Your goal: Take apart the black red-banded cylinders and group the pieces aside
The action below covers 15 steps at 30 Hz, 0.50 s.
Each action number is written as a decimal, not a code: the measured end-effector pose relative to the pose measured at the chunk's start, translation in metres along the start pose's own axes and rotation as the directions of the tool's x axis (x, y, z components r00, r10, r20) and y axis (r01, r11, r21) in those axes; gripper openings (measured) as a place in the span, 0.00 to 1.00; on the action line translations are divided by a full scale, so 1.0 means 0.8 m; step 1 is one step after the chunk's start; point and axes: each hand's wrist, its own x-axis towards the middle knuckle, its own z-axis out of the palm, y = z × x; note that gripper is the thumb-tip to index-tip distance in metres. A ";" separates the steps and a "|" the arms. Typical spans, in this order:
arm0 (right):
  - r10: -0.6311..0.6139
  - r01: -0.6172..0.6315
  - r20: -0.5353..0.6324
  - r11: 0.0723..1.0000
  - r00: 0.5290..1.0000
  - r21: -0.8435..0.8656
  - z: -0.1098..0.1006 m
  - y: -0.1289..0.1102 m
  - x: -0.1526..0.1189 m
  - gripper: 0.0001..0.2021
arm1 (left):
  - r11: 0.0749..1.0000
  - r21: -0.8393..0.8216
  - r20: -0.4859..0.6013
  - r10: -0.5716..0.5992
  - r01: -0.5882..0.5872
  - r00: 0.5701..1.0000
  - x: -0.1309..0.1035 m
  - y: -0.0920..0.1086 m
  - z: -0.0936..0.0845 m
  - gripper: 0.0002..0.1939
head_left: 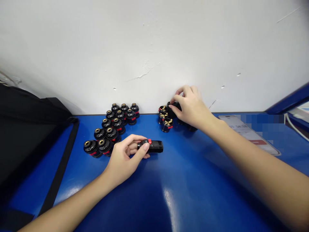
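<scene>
My left hand (129,156) is closed around a black cylindrical connector (154,146) with a red tab on top, held lying sideways just above the table. Farther back by the wall, my right hand (188,104) has thumb and fingers pinched at the rim of a black cylinder (171,112). More black cylinders (192,128) stand partly hidden under that hand. Just left of it are three open black cups (166,126) with gold metal pins inside and red tabs.
On the left, several black domed parts (112,133) with gold center holes and red tabs stand in rows. A black fabric bag (29,129) with a strap lies at far left. Right of my arm, a sign plate (251,135) rests on the blue table (193,187). A white wall (145,54) closes off the back.
</scene>
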 end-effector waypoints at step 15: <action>0.060 -0.031 -0.096 0.960 0.994 0.279 -0.042 -0.046 -0.002 0.06 | 0.996 0.053 0.003 0.069 -0.069 0.998 0.002 -0.001 0.000 0.14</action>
